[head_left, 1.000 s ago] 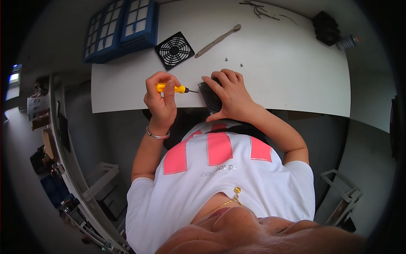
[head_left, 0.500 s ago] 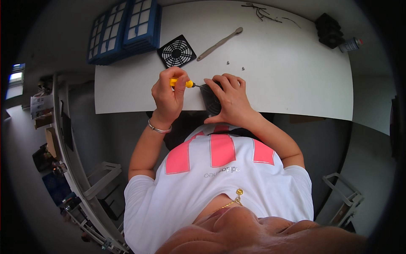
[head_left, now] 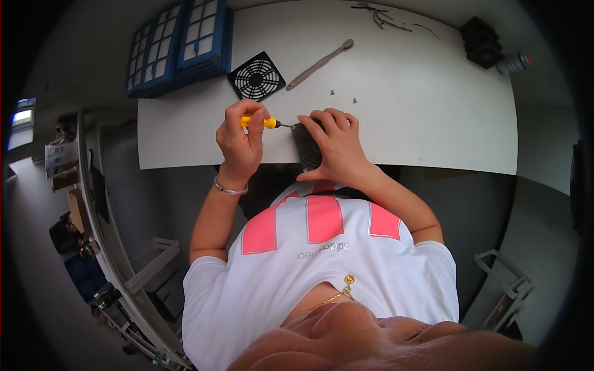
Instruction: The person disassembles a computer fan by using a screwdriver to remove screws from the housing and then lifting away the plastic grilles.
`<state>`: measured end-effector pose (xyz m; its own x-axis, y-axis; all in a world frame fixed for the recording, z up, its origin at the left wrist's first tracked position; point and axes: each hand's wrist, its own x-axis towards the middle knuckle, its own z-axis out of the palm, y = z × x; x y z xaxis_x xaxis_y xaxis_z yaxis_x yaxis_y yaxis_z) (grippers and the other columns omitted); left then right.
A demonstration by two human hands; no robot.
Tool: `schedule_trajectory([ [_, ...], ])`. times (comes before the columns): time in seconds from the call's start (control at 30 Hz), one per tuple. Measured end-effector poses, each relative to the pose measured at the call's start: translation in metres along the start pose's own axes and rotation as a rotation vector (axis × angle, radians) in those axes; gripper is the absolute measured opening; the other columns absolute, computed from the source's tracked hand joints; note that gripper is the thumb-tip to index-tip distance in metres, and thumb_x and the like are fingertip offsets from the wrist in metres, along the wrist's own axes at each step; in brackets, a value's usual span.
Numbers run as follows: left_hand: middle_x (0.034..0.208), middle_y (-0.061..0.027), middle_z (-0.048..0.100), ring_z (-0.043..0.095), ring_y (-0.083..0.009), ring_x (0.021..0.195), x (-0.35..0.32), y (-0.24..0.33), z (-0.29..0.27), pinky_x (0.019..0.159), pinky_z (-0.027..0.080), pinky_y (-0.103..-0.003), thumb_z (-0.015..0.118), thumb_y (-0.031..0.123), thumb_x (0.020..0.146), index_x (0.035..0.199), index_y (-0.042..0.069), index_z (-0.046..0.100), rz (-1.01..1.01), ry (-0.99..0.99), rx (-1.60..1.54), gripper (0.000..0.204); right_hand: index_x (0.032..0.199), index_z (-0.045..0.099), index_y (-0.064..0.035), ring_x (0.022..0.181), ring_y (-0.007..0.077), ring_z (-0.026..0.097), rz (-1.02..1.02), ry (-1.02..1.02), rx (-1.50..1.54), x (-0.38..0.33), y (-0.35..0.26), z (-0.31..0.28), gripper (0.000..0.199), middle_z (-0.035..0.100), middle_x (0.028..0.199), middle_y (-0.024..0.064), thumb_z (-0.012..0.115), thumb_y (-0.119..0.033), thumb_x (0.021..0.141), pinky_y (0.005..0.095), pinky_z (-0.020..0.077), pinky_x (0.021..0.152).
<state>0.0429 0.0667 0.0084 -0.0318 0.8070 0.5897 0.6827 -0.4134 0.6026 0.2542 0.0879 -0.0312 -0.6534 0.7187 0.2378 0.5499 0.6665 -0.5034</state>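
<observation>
My left hand (head_left: pixel 241 139) is closed around the yellow handle of a screwdriver (head_left: pixel 263 122). Its dark shaft points right, the tip at the upper left corner of a black square computer fan (head_left: pixel 304 147). A tiny bright spot shows at that tip, too small to name. My right hand (head_left: pixel 334 145) grips the fan at the table's near edge, thumb on the near side and fingers over the far side, hiding most of it. Beyond my left hand lies a black fan grille (head_left: pixel 257 77). Two small screws (head_left: pixel 332 92) (head_left: pixel 355 100) rest on the table past my right hand.
The white table (head_left: pixel 427 117) also bears a grey-brown toothbrush-like brush (head_left: pixel 320 64), stacked blue crates (head_left: pixel 179 49) at the far left and dark cable ties or wires (head_left: pixel 382 18) at the back. Black fans (head_left: pixel 481 43) and a spray can (head_left: pixel 513 63) stand at the far right.
My left hand and the screwdriver have shifted slightly left, drawing the shaft out a little from the fan's corner. My right hand and the fan have hardly moved.
</observation>
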Motion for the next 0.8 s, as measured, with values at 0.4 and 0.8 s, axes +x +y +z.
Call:
schedule_trajectory([
  [0.4,0.092,-0.0109,0.066,0.066,-0.0269,0.08,0.043,0.038,-0.024,0.07,0.054,-0.035,0.07,0.001,0.083,0.107,0.003,0.059,0.219,-0.479,0.043,0.026,0.136,0.048,-0.0073,0.124,0.0309,0.043,0.0,0.038,-0.006,-0.001,-0.002,0.0,0.109,0.049,0.126,0.0102,0.091,-0.052,0.047,0.0523,0.03,0.102],
  [0.8,0.087,-0.0092,0.071,0.07,-0.0219,0.072,0.03,0.051,-0.017,0.061,0.054,-0.028,0.073,0.006,0.085,0.101,0.003,0.062,0.075,-0.362,0.178,0.019,0.134,0.05,-0.0079,0.124,0.0301,0.043,0.01,0.046,-0.024,0.002,-0.005,0.001,0.106,0.05,0.125,0.0101,0.09,-0.054,0.047,0.0526,0.0278,0.101],
])
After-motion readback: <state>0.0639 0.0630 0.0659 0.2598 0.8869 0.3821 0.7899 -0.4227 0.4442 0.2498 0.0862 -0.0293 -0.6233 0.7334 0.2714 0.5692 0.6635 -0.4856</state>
